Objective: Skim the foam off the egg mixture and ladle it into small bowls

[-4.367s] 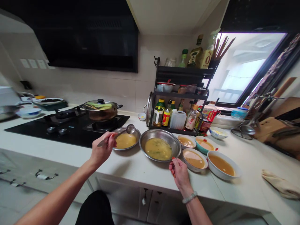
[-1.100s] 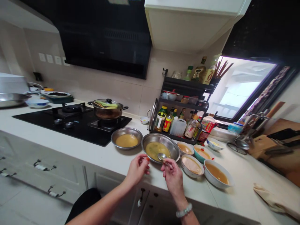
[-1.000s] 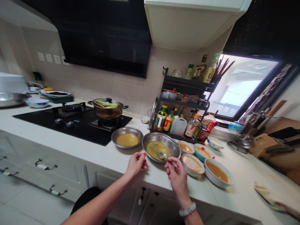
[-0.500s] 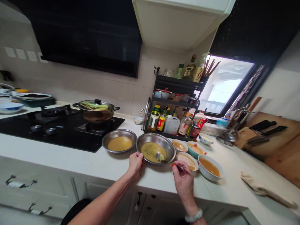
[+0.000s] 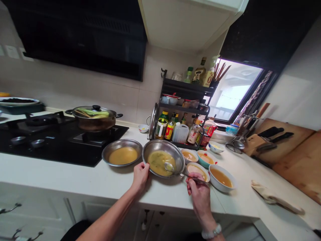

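Right fingers (image 5: pixel 195 176) around a ladle (image 5: pixel 169 167), left fingers (image 5: pixel 143 167) on a metal basin (image 5: pixel 178 154)

Cannot see all of the pale bowl (image 5: pixel 196 169) behind the right hand (image 5: pixel 199 193), nor the stove (image 5: pixel 62 152) beyond the left edge. Cannot read small print on the lower bottles (image 5: pixel 169 130).

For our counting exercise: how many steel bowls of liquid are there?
2: the left steel bowl beside the stove, and the right steel bowl, its rim held by the left hand. No others seem hidden.
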The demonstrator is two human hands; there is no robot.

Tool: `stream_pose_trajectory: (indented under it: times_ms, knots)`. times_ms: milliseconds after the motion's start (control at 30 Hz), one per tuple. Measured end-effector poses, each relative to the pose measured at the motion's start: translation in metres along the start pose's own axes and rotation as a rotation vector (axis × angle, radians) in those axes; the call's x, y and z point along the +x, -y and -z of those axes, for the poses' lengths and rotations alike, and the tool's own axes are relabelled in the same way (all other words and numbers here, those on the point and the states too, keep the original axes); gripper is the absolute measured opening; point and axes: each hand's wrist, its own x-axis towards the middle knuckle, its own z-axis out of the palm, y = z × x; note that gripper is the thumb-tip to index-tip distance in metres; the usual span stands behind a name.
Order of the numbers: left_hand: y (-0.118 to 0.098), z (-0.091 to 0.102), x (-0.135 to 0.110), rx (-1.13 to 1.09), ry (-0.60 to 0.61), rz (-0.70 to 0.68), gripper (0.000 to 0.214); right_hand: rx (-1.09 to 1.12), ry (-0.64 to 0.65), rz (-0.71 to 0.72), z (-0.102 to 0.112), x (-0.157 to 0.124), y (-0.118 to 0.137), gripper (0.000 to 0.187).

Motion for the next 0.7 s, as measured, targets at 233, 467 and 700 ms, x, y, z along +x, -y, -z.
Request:
stream_pose_trajectory:
  times_ms: [233,467,700]
  knots:
    - [0.0,0.003,0.004,0.129,0.009,-0.106,0.025,-0.234,-0.002,0.247,0.002,0.002,-0.009,0.018]
    - [0.003,0.009,0.001,0.174,0.04,-0.123,0.027,-0.487,0.137,0.729,0.008,0.01,0.002,0.017]
    - [0.004,0.01,-0.002,0.164,0.053,-0.115,0.028,-0.521,0.209,0.878,0.009,0.013,0.001,0.023]
